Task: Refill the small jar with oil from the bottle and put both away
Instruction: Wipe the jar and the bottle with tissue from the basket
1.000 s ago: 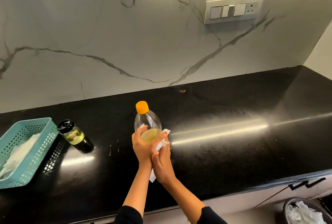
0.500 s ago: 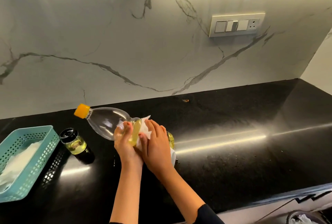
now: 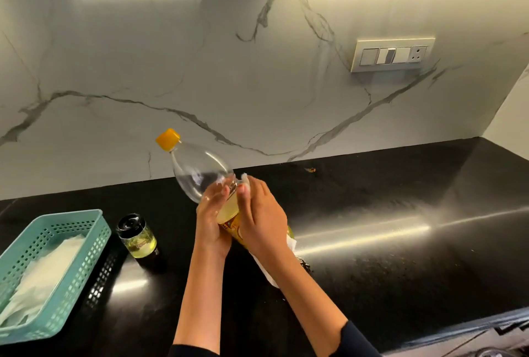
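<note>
Half a second ago the bottle [image 3: 200,182] lay almost level with its neck pointing left. It has since swung up to a slant, and its yellow cap [image 3: 168,139] is now raised toward the far left, in front of the marble wall. Both hands have gone with it and sit a little farther from the person.

The bottle is held off the counter [image 3: 372,256]. Its long axis runs from the near right, where the base is hidden under the hands, up to the cap at the far left. The left hand [image 3: 211,225] has its grip curled round the middle of the body from the left side. The right hand [image 3: 264,222] clasps a white paper towel [image 3: 270,273] against the lower body, with its fingertips reaching the shoulder and the loose end of the towel trailing below the wrist. Oil shows yellow between the two palms.

The small jar [image 3: 138,239] stands upright to the left, well apart from the bottle, with its black lid on and oil inside. It is between the left hand and the teal basket [image 3: 71,215], so the left hand is the nearer one to it.

With both containers capped, the refill looks done and this reads as wiping the bottle down. Putting the two away is not yet done, and the place they go is not in view.
</note>
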